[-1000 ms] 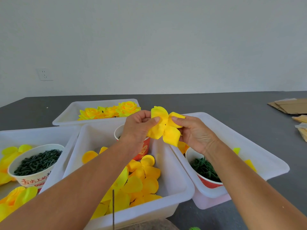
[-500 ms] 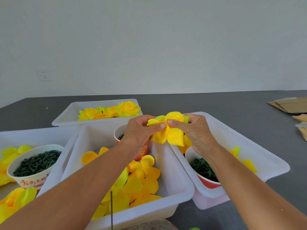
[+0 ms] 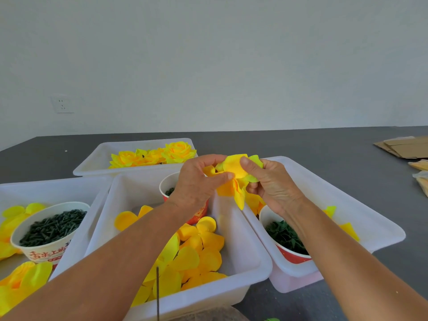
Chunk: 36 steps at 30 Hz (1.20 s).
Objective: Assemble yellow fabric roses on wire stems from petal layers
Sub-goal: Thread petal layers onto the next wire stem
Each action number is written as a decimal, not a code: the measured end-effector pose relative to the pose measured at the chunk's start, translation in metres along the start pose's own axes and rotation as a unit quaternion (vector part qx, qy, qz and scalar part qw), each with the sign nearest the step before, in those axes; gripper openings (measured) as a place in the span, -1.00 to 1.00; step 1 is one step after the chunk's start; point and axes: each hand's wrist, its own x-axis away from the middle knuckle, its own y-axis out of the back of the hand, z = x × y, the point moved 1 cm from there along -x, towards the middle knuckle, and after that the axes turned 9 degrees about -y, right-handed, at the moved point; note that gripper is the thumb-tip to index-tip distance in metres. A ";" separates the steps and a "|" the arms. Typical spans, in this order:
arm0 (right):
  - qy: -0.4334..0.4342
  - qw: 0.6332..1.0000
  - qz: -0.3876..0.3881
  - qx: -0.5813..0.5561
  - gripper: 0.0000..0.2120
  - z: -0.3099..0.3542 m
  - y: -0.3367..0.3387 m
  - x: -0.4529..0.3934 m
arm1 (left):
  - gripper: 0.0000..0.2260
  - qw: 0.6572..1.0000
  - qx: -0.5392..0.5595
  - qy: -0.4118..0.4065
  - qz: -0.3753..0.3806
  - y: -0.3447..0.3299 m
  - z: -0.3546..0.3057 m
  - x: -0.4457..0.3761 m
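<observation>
Both hands, your left hand (image 3: 199,181) and right hand (image 3: 268,181), pinch the petal layer (image 3: 234,170) above the middle bin (image 3: 259,256); you are folding it, and next probably comes the wire stem (image 3: 157,293).

The petal layer (image 3: 234,169) pinched between the hands looked like thin matt yellow cloth, soft and creased. Below the hands, the tub (image 3: 243,230) was smooth white plastic with a slight sheen, translucent at its rim. The cup (image 3: 46,249) far left of the hands was printed paper. The table (image 3: 335,154) beyond the hands was matt dark grey. Far right lay dull brown cardboard (image 3: 403,147).
</observation>
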 end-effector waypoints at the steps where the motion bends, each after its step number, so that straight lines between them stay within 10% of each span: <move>1: -0.010 0.999 0.017 -0.031 -0.79 0.001 0.000 -0.001 | -0.72 1.000 0.019 0.001 -0.009 0.001 -0.001 0.000; 14: -0.107 0.969 -0.177 -0.137 -0.94 -0.001 0.017 -0.010 | -0.94 0.980 0.078 0.124 -0.134 0.006 0.008 -0.001; 20: -0.007 0.942 -0.296 0.160 -0.82 -0.004 0.026 -0.012 | -0.93 0.978 0.057 0.153 -0.133 0.005 0.011 0.000; 30: -0.046 0.905 -0.310 0.288 -0.72 -0.012 0.030 -0.017 | -0.90 0.975 0.044 0.178 -0.123 -0.001 0.017 0.002; 34: -0.056 0.780 -0.348 0.518 -0.55 -0.011 0.029 -0.010 | -0.88 0.977 0.045 0.176 -0.112 -0.002 0.020 0.005; 36: 0.054 0.830 -0.325 0.450 -0.68 -0.005 0.024 -0.007 | -0.86 0.977 0.051 0.179 -0.106 -0.003 0.020 0.005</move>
